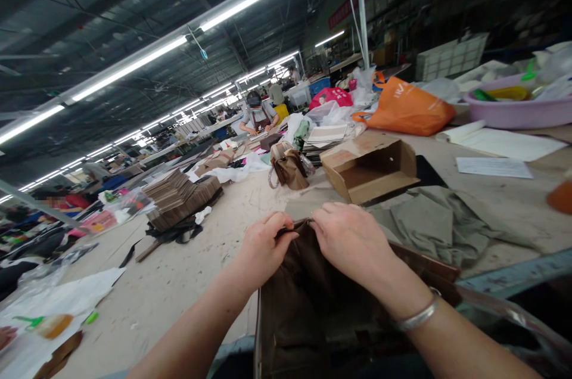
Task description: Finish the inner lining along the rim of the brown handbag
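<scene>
A dark brown bag [308,307] stands open at the table's near edge, its lining showing. My left hand [263,245] pinches the bag's far rim, fingers closed on it. My right hand [353,239], a silver bangle on its wrist, grips the same rim just to the right, fingers curled over the edge. The two hands nearly touch at the rim's middle. Olive-grey cloth [429,224] lies flat just beyond and to the right of the bag.
An open cardboard box [370,167] sits behind the hands. A finished brown handbag [288,167], a stack of brown cut pieces [179,197], an orange bag [409,108] and a pink basin [518,111] stand farther off. A person [257,114] works at the far end.
</scene>
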Available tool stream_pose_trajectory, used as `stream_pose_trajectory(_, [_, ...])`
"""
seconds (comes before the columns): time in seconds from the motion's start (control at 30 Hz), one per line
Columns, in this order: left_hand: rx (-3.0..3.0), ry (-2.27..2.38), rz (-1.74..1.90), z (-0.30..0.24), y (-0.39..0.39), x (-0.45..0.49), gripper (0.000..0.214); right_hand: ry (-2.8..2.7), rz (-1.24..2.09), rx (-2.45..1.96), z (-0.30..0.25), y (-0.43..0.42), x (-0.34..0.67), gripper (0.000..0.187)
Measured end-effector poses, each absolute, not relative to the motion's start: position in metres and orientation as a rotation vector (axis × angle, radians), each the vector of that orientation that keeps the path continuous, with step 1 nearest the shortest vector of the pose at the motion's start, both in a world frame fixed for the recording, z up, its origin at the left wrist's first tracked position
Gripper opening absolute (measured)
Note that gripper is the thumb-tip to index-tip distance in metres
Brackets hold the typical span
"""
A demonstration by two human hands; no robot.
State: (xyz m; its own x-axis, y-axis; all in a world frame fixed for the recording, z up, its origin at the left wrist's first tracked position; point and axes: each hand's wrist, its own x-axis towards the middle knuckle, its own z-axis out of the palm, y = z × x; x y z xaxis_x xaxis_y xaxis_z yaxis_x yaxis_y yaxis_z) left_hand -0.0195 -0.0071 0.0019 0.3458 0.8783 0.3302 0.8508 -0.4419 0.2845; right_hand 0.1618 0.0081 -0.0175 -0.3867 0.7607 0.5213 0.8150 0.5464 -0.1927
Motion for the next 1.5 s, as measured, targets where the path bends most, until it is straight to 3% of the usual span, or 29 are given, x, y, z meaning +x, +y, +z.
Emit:
stream_pose_trajectory(0.37, [2.468,1.74,0.731,0.0,-0.007,-0.02,0.007,-2.205,-0.15,-1.282,-0.018,0.009,0.161,0.019])
stream_pose_trajectory(0.57, [2.357,1.848,0.748,0.0,-0.008,-0.018,0.019,-2.221,-0.132,-1.297,-0.017,0.008,0.161,0.019])
stream_pose_trajectory(0.9, [2.378,1.771,0.768,-0.001,-0.005,-0.015,0.005,-2.227,-0.11,-1.31,-0.017,0.01,0.162,0.022])
stream_pose_trajectory(1.5, [2.313,2.016,0.696,-0.003,-0.003,-0.005,0.013,-2.265,-0.077,-1.302,-0.014,0.008,0.163,0.02])
